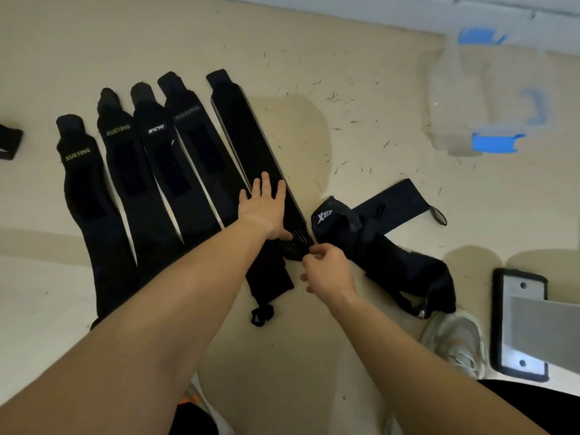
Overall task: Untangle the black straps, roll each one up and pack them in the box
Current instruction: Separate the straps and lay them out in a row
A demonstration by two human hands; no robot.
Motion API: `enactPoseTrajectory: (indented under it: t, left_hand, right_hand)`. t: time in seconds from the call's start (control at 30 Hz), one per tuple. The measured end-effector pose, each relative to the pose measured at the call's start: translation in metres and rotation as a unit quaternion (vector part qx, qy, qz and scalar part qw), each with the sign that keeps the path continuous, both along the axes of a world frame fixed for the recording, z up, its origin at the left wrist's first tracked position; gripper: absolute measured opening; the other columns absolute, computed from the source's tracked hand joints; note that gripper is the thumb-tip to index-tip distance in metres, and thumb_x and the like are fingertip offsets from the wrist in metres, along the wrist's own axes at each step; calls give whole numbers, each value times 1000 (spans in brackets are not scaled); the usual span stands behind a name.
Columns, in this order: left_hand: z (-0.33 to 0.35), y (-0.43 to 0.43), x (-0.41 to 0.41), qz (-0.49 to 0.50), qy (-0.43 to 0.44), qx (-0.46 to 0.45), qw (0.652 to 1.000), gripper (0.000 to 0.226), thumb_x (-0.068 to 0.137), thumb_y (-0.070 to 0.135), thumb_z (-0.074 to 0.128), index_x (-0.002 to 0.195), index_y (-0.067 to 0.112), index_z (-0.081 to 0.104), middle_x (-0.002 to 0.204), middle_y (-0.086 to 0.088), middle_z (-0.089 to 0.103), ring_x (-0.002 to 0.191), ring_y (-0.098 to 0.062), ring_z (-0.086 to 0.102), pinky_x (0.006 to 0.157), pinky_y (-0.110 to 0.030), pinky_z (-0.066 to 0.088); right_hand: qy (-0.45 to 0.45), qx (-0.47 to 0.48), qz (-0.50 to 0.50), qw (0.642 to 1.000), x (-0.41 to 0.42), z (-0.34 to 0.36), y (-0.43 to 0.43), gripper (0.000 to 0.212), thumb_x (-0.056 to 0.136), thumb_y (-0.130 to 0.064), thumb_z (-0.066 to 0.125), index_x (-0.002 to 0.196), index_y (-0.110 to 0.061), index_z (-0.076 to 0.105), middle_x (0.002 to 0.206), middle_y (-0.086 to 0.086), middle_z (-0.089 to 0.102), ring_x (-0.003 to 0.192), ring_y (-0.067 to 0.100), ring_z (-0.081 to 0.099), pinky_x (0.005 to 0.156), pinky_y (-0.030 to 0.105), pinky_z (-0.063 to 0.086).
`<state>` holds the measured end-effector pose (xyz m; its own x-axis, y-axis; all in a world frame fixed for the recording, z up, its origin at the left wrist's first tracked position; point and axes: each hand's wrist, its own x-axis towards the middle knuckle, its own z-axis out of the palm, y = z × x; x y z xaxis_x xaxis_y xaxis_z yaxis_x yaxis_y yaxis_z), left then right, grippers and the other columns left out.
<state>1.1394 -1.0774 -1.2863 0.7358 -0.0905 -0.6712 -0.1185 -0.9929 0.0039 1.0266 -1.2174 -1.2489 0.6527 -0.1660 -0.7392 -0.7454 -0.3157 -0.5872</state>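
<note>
Several black straps [150, 171] lie flat side by side on the beige floor. My left hand [265, 208] presses flat, fingers spread, on the rightmost laid-out strap [251, 142]. My right hand [326, 271] pinches that strap's lower edge near its striped part. To the right, two or more straps [386, 249] lie crossed in a tangle, one marked with white letters. A clear plastic box [483, 95] with blue clips stands at the far right.
Another black strap piece [9, 141] lies at the left edge. A black-framed grey plate [521, 324] rests on the floor at the right beside a light shoe [455, 340]. Small dark fibres are scattered over the floor. A white wall base runs along the top.
</note>
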Motion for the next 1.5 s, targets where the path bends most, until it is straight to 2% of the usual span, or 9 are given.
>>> enactPoseTrajectory:
  t: [0.2,0.37,0.57,0.67,0.8,1.0,1.13,1.33,1.5]
  left_hand:
    - [34,-38,-5,-15,-110,-127,986,73,92,48,64,154,20,37,153,-8,46,134,-32,50,106,-48,47]
    - [32,-74,-17,70,-25,-199,977,78,94,39,71,157,24,29,144,-8,52,124,-31,57,95,-48,54]
    - [26,-91,-12,261,-97,-348,895,20,101,19,58,113,21,74,103,6,68,95,-15,61,76,-24,50]
    - [37,-95,-4,327,-75,-412,847,20,103,18,55,92,20,71,89,2,69,85,-17,65,65,-23,51]
    - [67,-85,9,453,-20,-488,746,23,108,29,52,115,14,68,102,-4,72,80,-16,71,61,-24,57]
    - [120,-74,20,387,54,-522,758,19,103,36,60,110,21,71,101,2,71,87,-15,66,74,-26,55]
    - [162,-71,18,389,48,-540,745,34,92,38,71,117,15,72,117,-2,75,115,-23,69,106,-38,52]
    - [173,-64,-8,415,38,-530,739,36,101,37,63,127,13,67,116,-4,75,101,-22,75,75,-28,60]
    - [159,-69,-34,435,37,-511,740,34,102,38,61,126,15,68,111,-3,76,99,-24,75,75,-30,59]
  right_hand:
    - [-100,-112,20,988,25,26,-59,24,94,-17,54,112,-22,68,106,-5,69,100,19,66,89,35,54]
    - [-77,-254,206,942,26,14,-114,48,95,-28,57,143,-26,50,138,7,48,121,30,54,96,40,50]
    - [12,-238,313,919,10,-5,-147,48,97,-29,55,145,-26,49,135,7,49,115,29,56,91,37,49]
    - [33,-221,321,921,11,-5,-146,48,97,-31,54,145,-26,48,140,8,44,111,30,58,88,35,48]
    - [82,-199,338,916,17,2,-145,52,95,-34,56,145,-25,46,142,8,40,114,30,58,97,38,49]
    - [52,-171,303,936,15,23,-147,42,96,-12,50,137,-15,56,137,7,61,125,28,56,100,31,44]
    - [33,-197,254,946,14,39,-161,53,96,-9,47,148,-14,45,150,9,50,136,31,49,111,37,41]
    - [70,-250,288,922,-20,33,-205,66,87,-20,59,151,-29,42,146,14,40,131,36,48,113,38,40]
    - [107,-231,341,905,-44,23,-204,88,69,-36,87,144,-40,41,147,8,14,121,39,48,109,41,46]
